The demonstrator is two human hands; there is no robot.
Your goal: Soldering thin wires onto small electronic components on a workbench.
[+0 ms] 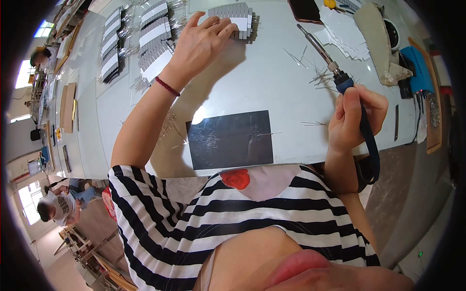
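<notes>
My left hand [203,44] reaches to the far middle of the table, palm down. Its fingers are apart, and the fingertips touch the near left end of a stack of grey and white slotted strips [245,23]; the thumb is hidden underneath. Closed around the handle of a soldering iron [330,62], my right hand [357,114] is held over the right side of the table. The iron's metal tip points up and left, and its dark blue cord hangs below the hand. Between my arms, near the front edge, lies a dark rectangular sheet [230,140] with small pale specks.
Several bundles of similar strips with thin wires [158,34] lie at far left. Loose thin metal leads [323,77] are scattered near the iron. At far right are a phone [305,9], white pieces [343,34], a beige pad [376,46] and a blue box [416,68]. Other people sit at left.
</notes>
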